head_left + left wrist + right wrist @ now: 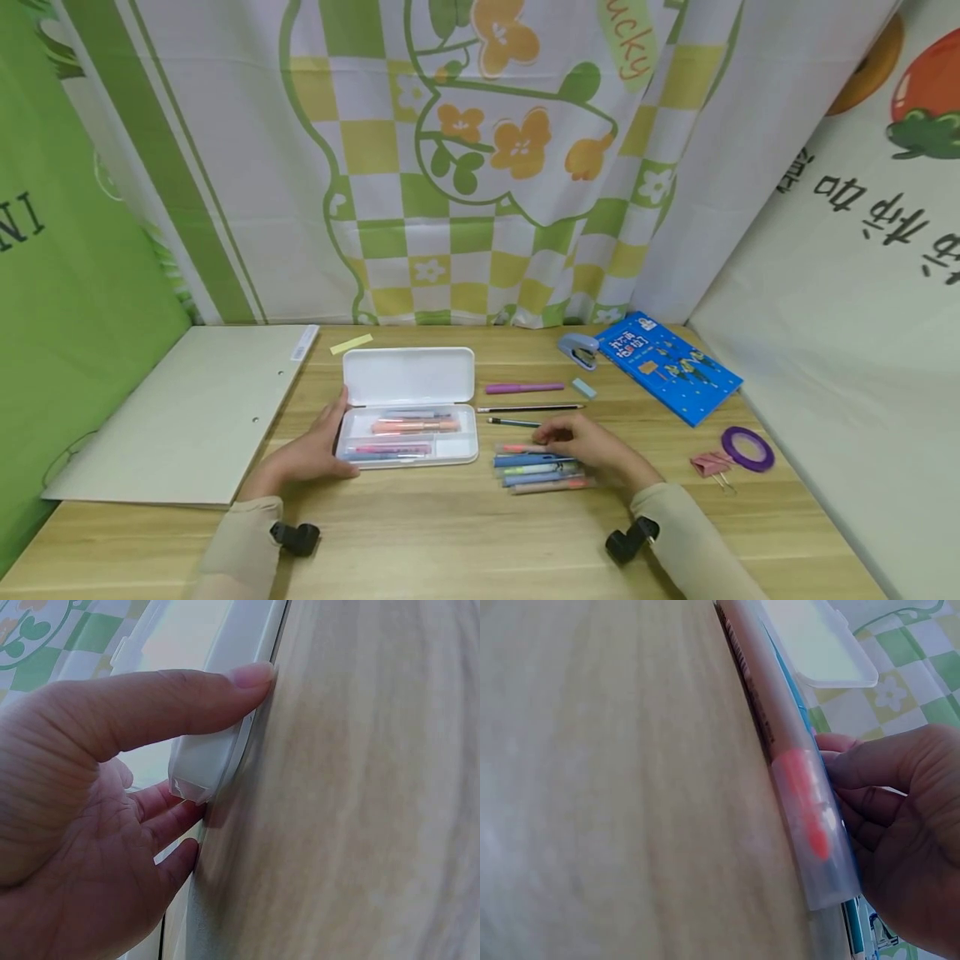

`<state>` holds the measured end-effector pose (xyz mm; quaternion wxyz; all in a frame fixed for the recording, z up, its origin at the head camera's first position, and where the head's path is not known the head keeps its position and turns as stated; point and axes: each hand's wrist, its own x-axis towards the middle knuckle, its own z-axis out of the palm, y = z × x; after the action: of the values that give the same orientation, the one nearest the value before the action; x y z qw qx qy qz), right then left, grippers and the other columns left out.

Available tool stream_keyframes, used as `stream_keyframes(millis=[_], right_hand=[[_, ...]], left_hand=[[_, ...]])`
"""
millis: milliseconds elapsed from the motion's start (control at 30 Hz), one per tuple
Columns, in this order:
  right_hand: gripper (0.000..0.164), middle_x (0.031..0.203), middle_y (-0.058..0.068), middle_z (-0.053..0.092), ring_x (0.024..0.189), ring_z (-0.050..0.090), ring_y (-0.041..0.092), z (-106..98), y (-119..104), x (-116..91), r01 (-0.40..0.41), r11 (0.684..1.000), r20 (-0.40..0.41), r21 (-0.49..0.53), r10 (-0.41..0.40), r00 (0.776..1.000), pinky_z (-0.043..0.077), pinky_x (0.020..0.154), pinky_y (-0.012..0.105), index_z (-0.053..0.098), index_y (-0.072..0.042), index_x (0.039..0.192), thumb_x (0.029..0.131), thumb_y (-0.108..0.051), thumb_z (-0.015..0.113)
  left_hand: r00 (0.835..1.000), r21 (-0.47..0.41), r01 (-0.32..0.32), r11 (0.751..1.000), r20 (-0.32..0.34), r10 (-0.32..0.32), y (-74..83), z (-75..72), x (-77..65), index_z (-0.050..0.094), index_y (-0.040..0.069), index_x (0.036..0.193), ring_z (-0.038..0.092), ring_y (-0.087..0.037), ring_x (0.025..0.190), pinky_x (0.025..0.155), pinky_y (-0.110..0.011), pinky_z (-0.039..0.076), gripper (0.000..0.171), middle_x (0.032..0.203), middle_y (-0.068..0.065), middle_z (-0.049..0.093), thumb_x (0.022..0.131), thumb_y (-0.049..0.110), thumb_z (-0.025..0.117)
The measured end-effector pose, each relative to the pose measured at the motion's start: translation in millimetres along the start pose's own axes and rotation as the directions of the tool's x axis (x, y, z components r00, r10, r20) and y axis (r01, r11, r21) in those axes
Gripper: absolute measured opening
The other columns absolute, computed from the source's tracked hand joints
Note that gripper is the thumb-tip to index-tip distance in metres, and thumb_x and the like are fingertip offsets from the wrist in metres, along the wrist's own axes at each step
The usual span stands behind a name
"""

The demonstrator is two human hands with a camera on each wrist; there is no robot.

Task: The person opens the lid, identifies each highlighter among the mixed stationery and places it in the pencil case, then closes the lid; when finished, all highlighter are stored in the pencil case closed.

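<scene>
While my left hand (311, 454) grips the case's (408, 377) corner, my half-curled right hand (592, 443), hold unclear, may nudge pens (534, 470) rolling.

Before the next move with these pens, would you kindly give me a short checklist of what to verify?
1. Pencil case open: ok, its lid is back.
2. Case steadied: ok, the left hand holds its left end.
3. Room inside: ok, bare space shows to the right of the pens inside.
4. Right hand at the loose pens: ok.
5. Right hand's grip on a pen: cannot tell, contact is hidden.
6. All pens inside: not ok, several lie outside.
</scene>
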<state>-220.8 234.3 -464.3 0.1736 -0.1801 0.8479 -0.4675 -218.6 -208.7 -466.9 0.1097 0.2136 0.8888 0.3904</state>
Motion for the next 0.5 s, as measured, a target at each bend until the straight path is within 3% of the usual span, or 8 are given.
stream_keyframes(millis=[200,333,500], right_hand=[[0.018,0.095,0.008,0.063,0.086,0.055,0.018,1,1,0,0.037,0.999,0.005,-0.023,-0.037,0.999,0.048,0.075,0.026,0.068,0.002,0.102,0.088,0.004,0.057],[0.017,0.096,0.007,0.064,0.087,0.055,0.017,1,-2,1,0.012,1.000,-0.001,0.013,-0.012,1.000,0.048,0.075,0.026,0.069,0.000,0.102,0.090,0.002,0.057],[0.015,0.094,0.005,0.066,0.082,0.056,0.012,2,-19,14,0.142,0.983,-0.009,-0.116,-0.144,0.990,0.049,0.071,0.025,0.070,-0.003,0.100,0.090,-0.003,0.058]], left_hand=[[1.000,-0.005,0.000,1.000,0.003,0.000,0.4,0.4,-0.5,-0.014,-0.006,0.146,0.006,-0.052,0.135,0.107,-0.063,0.009,0.128,0.145,-0.036,0.011,0.065,0.019,0.083],[1.000,-0.008,0.004,1.000,0.005,-0.004,1.1,0.5,-1.0,-0.014,-0.005,0.146,0.006,-0.052,0.135,0.108,-0.063,0.009,0.128,0.146,-0.037,0.009,0.066,0.020,0.083],[1.000,-0.008,0.004,1.000,0.003,-0.004,0.8,-0.2,-1.3,-0.014,-0.005,0.146,0.006,-0.052,0.135,0.107,-0.063,0.008,0.128,0.145,-0.036,0.011,0.066,0.019,0.083]])
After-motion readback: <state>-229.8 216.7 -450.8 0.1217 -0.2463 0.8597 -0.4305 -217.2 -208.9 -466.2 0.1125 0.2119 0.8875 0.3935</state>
